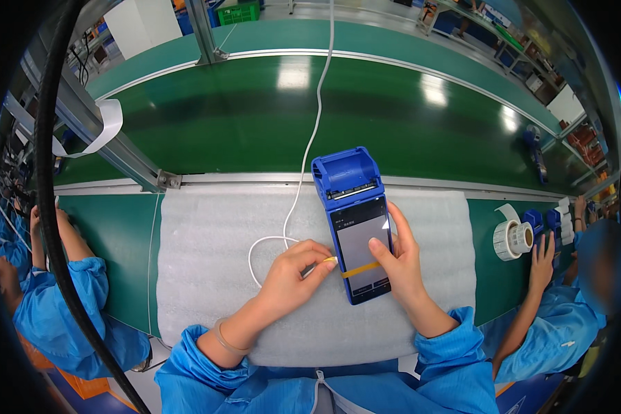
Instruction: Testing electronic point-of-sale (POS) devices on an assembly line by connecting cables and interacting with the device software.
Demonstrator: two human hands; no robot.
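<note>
Yellow tape strip [361, 269] is running crosswise over the upright blue terminal [355, 224] mid-frame, left hand [293, 276] pinching its left end, right hand [401, 265] gripping the terminal, thumb pressing the strip.

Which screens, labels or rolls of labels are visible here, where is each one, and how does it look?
Handheld terminal: blue body, on the white foam mat, between left hand and right hand.
Its screen: grey rectangle with dark border.
Yellow strip: narrow, across the lower screen, pinched by the left hand.
Label roll: white, round, on the green table to the right.
White tape strip: hanging from the left rail.
</note>
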